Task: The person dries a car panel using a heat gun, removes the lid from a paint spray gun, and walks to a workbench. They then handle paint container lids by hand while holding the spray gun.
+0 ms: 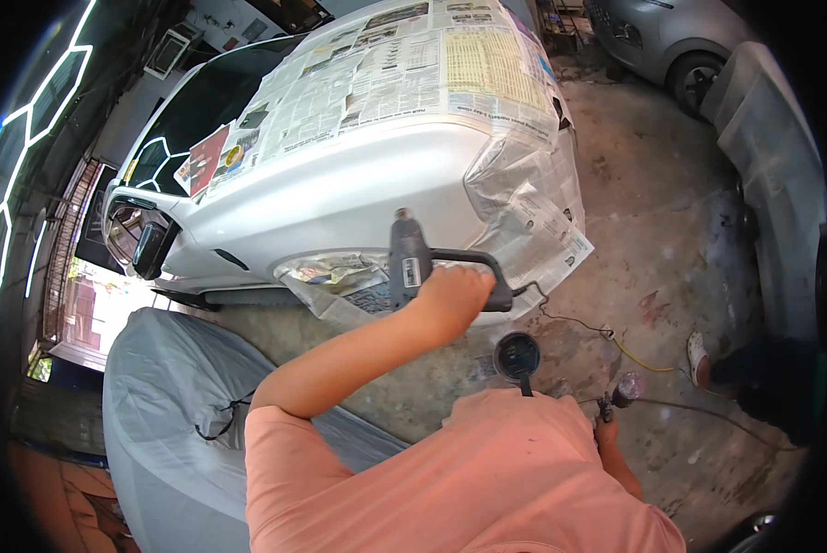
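Observation:
My left hand [456, 293] is wrapped round the handle of a dark heat gun [410, 262]. Its nozzle points away from me, toward the white car's front fender [340, 198]; I cannot tell whether it is running. From the back of the handle a cord [561, 316] runs off to the right. Low at my right side, my right hand [608, 431] grips a spray gun [605, 405] with a cloudy cup [628, 387]; its fingers are partly hidden by my shirt. Between my hands, near my chest, shows a round black object [516, 357] with a dark strip; its kind is unclear.
Newspaper [395, 74] covers the hood, and masking sheets [533, 230] hang over the car's front and wheel arch. A grey-covered vehicle [174, 415] stands at left. Cords cross the concrete floor [616, 249]. A person's shoe [697, 350] and a grey car [676, 41] are at right.

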Tool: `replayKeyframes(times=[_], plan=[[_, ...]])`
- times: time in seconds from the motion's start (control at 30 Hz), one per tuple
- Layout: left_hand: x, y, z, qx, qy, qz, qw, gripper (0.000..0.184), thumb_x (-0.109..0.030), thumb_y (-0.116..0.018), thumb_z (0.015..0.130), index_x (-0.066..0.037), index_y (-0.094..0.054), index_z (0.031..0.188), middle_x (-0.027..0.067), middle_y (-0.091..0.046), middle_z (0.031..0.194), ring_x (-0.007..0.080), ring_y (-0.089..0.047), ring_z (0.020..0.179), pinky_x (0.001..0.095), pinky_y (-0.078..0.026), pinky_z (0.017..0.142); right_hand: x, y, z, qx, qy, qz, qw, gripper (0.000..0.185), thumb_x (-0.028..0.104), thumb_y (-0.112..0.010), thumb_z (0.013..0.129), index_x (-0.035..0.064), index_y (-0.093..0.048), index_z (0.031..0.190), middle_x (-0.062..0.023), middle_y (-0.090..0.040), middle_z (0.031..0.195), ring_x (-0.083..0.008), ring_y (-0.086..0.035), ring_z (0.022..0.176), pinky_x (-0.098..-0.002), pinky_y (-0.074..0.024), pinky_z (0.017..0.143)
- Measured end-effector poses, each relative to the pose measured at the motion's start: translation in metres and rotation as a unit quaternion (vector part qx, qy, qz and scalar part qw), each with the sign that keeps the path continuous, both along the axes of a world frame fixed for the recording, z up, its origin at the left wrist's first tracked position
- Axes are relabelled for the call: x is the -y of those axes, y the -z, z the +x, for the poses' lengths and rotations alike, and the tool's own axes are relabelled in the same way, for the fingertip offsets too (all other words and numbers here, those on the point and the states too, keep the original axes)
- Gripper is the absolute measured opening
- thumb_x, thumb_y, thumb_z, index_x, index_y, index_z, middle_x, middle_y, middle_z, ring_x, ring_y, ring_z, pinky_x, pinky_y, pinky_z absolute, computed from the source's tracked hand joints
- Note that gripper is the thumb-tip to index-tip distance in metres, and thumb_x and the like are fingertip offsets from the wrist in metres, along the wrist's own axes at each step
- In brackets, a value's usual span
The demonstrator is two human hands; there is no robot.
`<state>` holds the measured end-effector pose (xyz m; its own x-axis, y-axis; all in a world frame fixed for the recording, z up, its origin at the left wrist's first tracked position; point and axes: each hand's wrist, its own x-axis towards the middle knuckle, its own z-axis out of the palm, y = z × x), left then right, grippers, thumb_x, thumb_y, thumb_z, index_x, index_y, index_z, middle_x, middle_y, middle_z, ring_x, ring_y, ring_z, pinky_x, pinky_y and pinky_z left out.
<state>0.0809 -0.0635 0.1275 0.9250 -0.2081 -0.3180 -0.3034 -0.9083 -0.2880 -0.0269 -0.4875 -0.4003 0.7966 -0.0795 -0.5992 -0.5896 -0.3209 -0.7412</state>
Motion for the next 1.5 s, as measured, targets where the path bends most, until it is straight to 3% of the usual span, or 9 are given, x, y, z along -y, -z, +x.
replayKeyframes(times=[0.17,0.23,0.33,0.43,0.63,0.83,0.93,1.13,1.5], plan=[[0.032,0.0,0.014,0.016,0.053,-0.009,0.998,0.037,-0.008,-0.073,0.08,-0.005,-0.056,0.114,0.0109,-0.069,0.1,0.0274,-0.07,0.097,0.0409,-0.055,0.077,-0.002,-0.01,0.0,0.0,0.018,0.0,1.0,0.035,0.02,-0.076,0.087,-0.0008,-0.068,0.114,-0.0165,-0.072,0.091,-0.028,-0.067,0.082,-0.0454,-0.0535,0.078],[0.032,-0.012,0.015,0.004,0.034,-0.012,0.999,0.036,-0.006,-0.071,0.082,-0.005,-0.056,0.114,0.0112,-0.068,0.103,0.0286,-0.07,0.099,0.0419,-0.055,0.081,0.001,0.005,-0.004,0.024,0.002,-0.008,1.0,0.034,0.021,-0.076,0.087,-0.0008,-0.068,0.112,-0.0169,-0.072,0.091,-0.028,-0.067,0.082,-0.0451,-0.0536,0.079],[0.012,-0.02,0.011,0.006,-0.011,-0.024,1.0,0.034,-0.005,-0.069,0.084,-0.004,-0.055,0.115,0.0118,-0.068,0.104,0.0302,-0.069,0.101,0.0426,-0.054,0.083,0.017,0.058,-0.009,0.06,-0.099,-0.065,0.991,0.044,0.018,-0.074,0.09,-0.0007,-0.063,0.129,-0.0197,-0.073,0.109,-0.0329,-0.071,0.094,-0.0451,-0.0571,0.08],[-0.02,-0.02,0.0,0.006,-0.077,-0.023,0.997,0.032,-0.004,-0.066,0.086,-0.004,-0.055,0.117,0.0132,-0.068,0.106,0.0318,-0.069,0.103,0.0433,-0.054,0.085,0.013,0.04,-0.01,0.05,-0.085,-0.061,0.993,0.041,0.02,-0.075,0.089,-0.0009,-0.066,0.124,-0.0214,-0.074,0.107,-0.0346,-0.07,0.1,-0.0446,-0.052,0.089],[-0.054,-0.009,-0.024,-0.005,-0.154,-0.016,0.988,0.03,-0.003,-0.063,0.088,-0.005,-0.056,0.117,0.0166,-0.071,0.105,0.0339,-0.071,0.1,0.0444,-0.057,0.082,0.011,0.032,-0.006,0.062,-0.096,-0.062,0.991,0.041,0.02,-0.075,0.089,0.0003,-0.067,0.123,-0.02,-0.074,0.106,-0.0342,-0.071,0.097,-0.044,-0.0533,0.086],[-0.015,0.016,-0.013,-0.034,-0.062,-0.106,0.992,0.028,-0.005,-0.065,0.087,-0.003,-0.055,0.113,0.0158,-0.071,0.1,0.0335,-0.072,0.098,0.0438,-0.057,0.079,0.014,0.057,-0.003,0.067,-0.076,-0.035,0.994,0.039,0.016,-0.074,0.088,0.0001,-0.066,0.122,-0.0172,-0.074,0.1,-0.0293,-0.069,0.092,-0.0431,-0.0534,0.085],[0.021,0.009,-0.001,-0.008,0.008,-0.103,0.995,0.029,-0.005,-0.067,0.085,-0.004,-0.055,0.112,0.0131,-0.07,0.098,0.032,-0.072,0.095,0.0428,-0.056,0.077,0.015,0.06,-0.003,0.101,-0.082,-0.031,0.991,0.034,0.016,-0.073,0.09,0.0014,-0.066,0.119,-0.0136,-0.072,0.092,-0.0249,-0.068,0.078,-0.0417,-0.0551,0.073],[0.04,-0.018,0.014,0.021,0.015,-0.1,0.995,0.033,-0.003,-0.069,0.083,-0.005,-0.055,0.113,0.013,-0.069,0.102,0.0314,-0.07,0.099,0.0431,-0.055,0.081,0.009,0.009,0.005,0.017,-0.054,0.025,0.998,0.031,0.019,-0.073,0.092,0.0049,-0.065,0.119,-0.0083,-0.065,0.08,-0.0169,-0.059,0.053,-0.0347,-0.046,0.045],[-0.065,-0.016,-0.027,0.02,-0.18,-0.062,0.982,0.034,-0.004,-0.06,0.09,-0.002,-0.054,0.124,0.0188,-0.071,0.109,0.0352,-0.07,0.104,0.0468,-0.056,0.086,0.021,0.045,0.003,0.104,-0.118,-0.043,0.987,0.04,0.017,-0.074,0.091,0.0002,-0.065,0.126,-0.0141,-0.072,0.102,-0.0269,-0.068,0.084,-0.0415,-0.0557,0.073]])
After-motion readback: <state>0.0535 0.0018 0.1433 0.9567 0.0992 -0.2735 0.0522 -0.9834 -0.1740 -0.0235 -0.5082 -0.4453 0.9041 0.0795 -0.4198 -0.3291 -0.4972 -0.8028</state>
